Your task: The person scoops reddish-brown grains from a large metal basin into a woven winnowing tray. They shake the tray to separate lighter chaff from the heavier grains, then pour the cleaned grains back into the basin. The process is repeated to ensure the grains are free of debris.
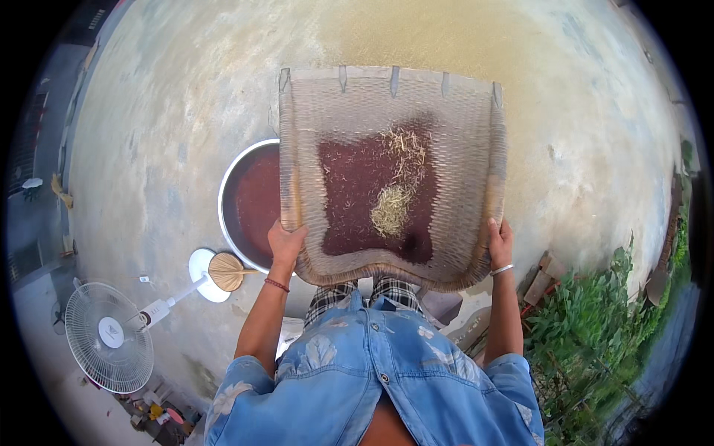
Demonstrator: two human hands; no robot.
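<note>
Your left hand (285, 244) and right hand (500, 242) both clamp the winnowing tray (454, 134) near edge; tray extends straight ahead, basin (249, 204) below-left

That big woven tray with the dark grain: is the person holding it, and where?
Yes. Both hands grip the woven tray at its near corners: the left hand on the left edge, the right hand on the right edge.

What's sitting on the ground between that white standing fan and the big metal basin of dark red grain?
In the head view, a small round woven hand fan lies on the white fan's round base, just beside the metal basin.
</note>
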